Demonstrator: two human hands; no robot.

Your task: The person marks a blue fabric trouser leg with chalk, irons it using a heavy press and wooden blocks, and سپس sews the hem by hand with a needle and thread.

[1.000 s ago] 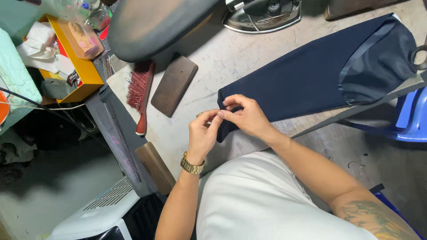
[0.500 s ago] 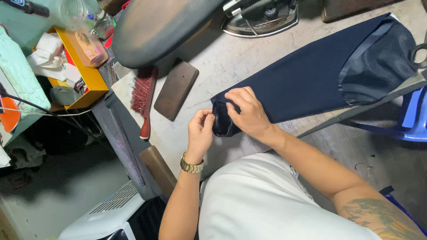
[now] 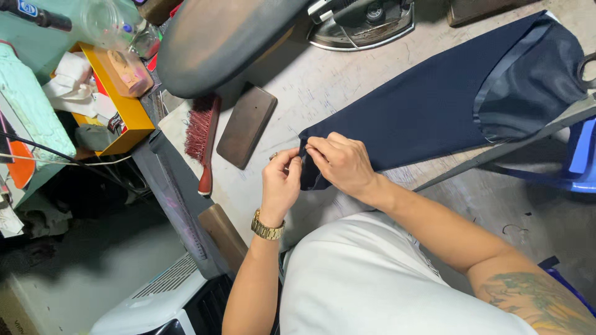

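We have the navy sleeve laid flat across the surface, its cuff end pulled to the near edge. Our left hand and right hand both pinch that cuff edge, fingers closed on the cloth, which looks turned back a little there. We judge the work at the cuff to be under way, with the rest of the sleeve lying smooth and untouched. The iron stands well apart at the far side, cut off by the frame; brush and wooden block lie unused to the left. What our fingertips hold besides cloth is too small to tell.
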